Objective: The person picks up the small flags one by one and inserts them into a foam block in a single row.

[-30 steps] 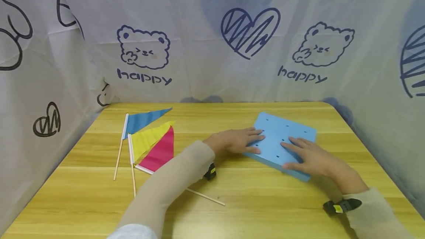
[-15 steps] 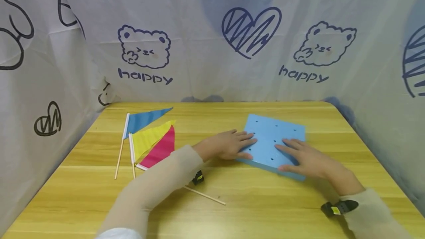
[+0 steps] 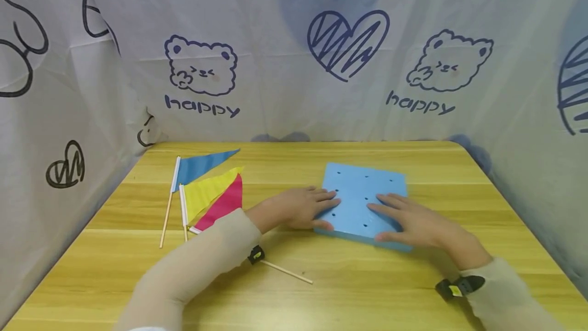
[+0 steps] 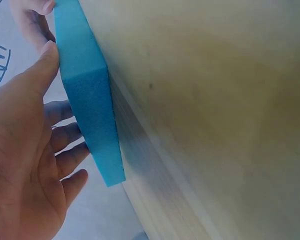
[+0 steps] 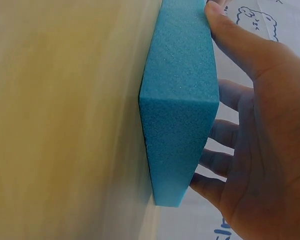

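A light blue foam block point(image 3: 351, 188) with several small holes in its top lies flat on the table, right of centre. My left hand point(image 3: 305, 208) rests its spread fingers on the block's left edge. On the right part of the top, my right hand point(image 3: 420, 223) lies with fingers extended, its thumb by the near edge. The left wrist view shows the block's side point(image 4: 92, 115) beside the left fingers and thumb. In the right wrist view, fingers touch the upper face of the block point(image 5: 180, 125); neither hand curls round it.
To the left lie a blue pennant flag point(image 3: 202, 166), a yellow flag point(image 3: 202, 193) and a pinkish-red flag point(image 3: 225, 202) on thin sticks. My left forearm passes over part of them. A printed cloth point(image 3: 275, 91) hangs behind the wooden table point(image 3: 367, 290).
The foam block has slid left across the table and turned slightly, straighter to the table's edge. Both hands have moved left with it, fingers still on top. The flags lie where they were.
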`<action>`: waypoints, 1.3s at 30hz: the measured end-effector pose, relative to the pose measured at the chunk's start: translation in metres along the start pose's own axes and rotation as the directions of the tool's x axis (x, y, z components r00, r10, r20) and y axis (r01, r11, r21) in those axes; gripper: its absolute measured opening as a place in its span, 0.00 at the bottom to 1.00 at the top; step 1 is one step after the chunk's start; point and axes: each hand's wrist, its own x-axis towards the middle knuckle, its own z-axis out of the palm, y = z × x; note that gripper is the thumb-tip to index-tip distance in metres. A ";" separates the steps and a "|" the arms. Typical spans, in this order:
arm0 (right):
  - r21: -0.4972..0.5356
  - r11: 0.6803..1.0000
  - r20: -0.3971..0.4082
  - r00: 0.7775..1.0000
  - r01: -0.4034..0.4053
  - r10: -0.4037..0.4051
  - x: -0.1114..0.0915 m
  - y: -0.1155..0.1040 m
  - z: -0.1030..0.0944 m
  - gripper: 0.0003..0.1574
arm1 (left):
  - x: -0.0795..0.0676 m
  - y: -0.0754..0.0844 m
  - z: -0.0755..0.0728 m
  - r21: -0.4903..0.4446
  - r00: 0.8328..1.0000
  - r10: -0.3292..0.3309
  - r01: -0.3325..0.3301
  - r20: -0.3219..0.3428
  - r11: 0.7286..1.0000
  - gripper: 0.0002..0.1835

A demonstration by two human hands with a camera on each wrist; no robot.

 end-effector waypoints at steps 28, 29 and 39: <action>-0.006 0.995 0.064 0.993 0.101 -0.100 0.048 -0.052 0.006 0.52 | -0.087 -0.005 0.019 -0.167 0.986 -0.165 0.159 -0.019 0.973 0.46; -0.006 0.994 0.064 0.993 0.105 -0.104 0.049 -0.054 0.006 0.52 | -0.090 -0.005 0.020 -0.174 0.986 -0.168 0.162 -0.019 0.971 0.46; 0.010 0.992 0.076 0.989 0.123 -0.123 0.055 -0.065 0.010 0.52 | -0.110 -0.010 0.029 -0.255 0.984 -0.169 0.152 -0.047 0.955 0.46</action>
